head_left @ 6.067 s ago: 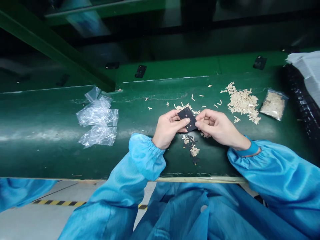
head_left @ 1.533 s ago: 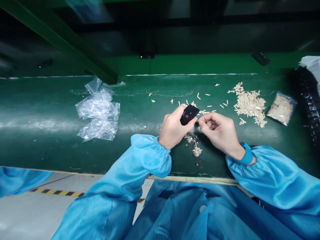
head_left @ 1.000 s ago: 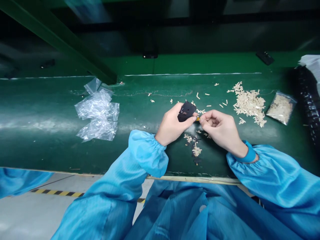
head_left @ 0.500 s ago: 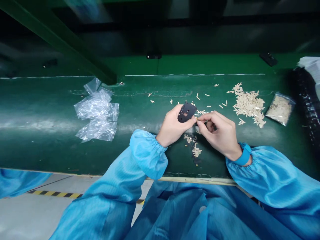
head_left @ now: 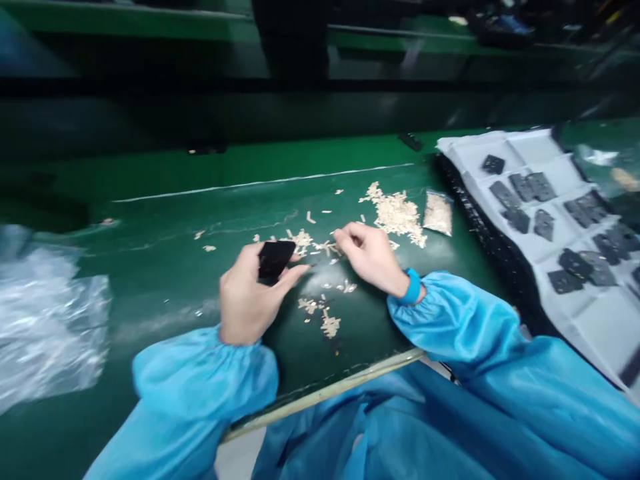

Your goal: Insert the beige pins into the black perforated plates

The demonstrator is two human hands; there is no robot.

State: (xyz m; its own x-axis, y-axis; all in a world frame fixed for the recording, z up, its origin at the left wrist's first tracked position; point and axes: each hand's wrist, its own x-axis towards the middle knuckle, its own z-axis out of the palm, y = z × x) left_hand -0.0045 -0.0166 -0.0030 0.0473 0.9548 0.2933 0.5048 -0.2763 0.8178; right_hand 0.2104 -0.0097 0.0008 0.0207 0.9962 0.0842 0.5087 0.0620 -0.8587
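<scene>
My left hand (head_left: 250,290) grips a small flat black plate (head_left: 276,260) between thumb and fingers, held tilted above the green bench. Its dark face looks smooth and is blurred. To the right, my right hand (head_left: 373,259) has its thumb and forefinger pinched together, low over loose pale strips (head_left: 301,240). Whatever may be between those fingertips is too small to make out. Below, between the hands, lies a little cluster of pale strips (head_left: 330,325) mixed with dark bits.
A heap of pale strips (head_left: 397,212) lies beyond my right hand, beside a small clear bag (head_left: 439,213) of them. At right stands a white-lined tray (head_left: 525,143) with several black plates. Clear plastic bags (head_left: 50,320) lie at left. The bench edge (head_left: 320,395) is near my body.
The view has swung right, bringing the tray into sight. My right hand has moved away from the black plate to the loose strips; my left still holds the plate, now turned differently.
</scene>
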